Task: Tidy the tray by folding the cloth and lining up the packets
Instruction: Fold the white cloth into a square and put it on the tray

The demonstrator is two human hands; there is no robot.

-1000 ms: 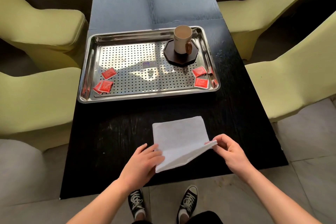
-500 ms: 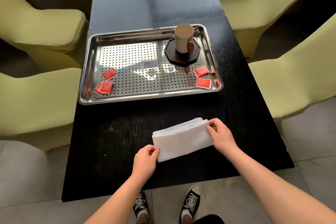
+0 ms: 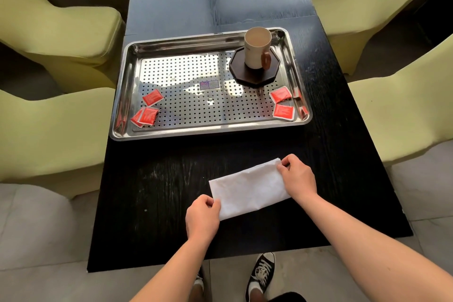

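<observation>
A white cloth [image 3: 247,189], folded into a narrow rectangle, lies on the black table [image 3: 157,191] in front of the tray. My left hand [image 3: 202,218] pinches its near left corner. My right hand [image 3: 297,178] grips its far right end. The steel perforated tray [image 3: 122,95] holds several red packets: one [image 3: 152,97] at the left, two overlapping [image 3: 145,116] in the near left corner, and two more [image 3: 280,94] [image 3: 283,112] at the near right, scattered at different angles.
A cream mug [image 3: 256,48] with a brown handle stands on a dark octagonal coaster [image 3: 255,68] in the tray's far right corner. Yellow-green chairs [image 3: 56,127] [image 3: 404,105] flank the table on both sides. My shoes [image 3: 261,274] show below the table's near edge.
The cloth's near half has been folded over onto the far half, making a narrower rectangle. My right hand moved away from me with the edge; my left hand shifted to the near left corner.
</observation>
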